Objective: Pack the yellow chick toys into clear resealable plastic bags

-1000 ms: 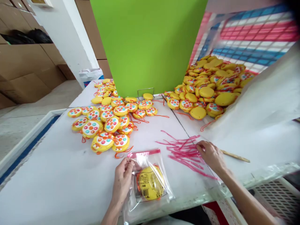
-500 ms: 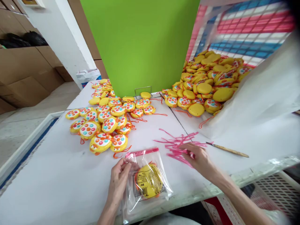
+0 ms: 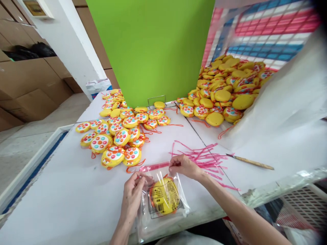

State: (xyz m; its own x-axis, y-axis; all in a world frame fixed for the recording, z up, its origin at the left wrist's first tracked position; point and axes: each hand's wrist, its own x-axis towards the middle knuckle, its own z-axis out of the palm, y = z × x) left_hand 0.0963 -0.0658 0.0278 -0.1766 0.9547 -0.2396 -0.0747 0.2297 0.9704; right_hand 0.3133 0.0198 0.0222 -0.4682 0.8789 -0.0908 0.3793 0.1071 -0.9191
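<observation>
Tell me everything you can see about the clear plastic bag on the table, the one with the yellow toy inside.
The clear plastic bag lies flat on the white table, near its front edge. A pink strip runs along its top. Through the glossy film shows a round yellow toy with a printed label and barcode, and orange cord at its side. The left hand pinches the bag's top left corner, while the right hand reaches the strip's right end.
</observation>
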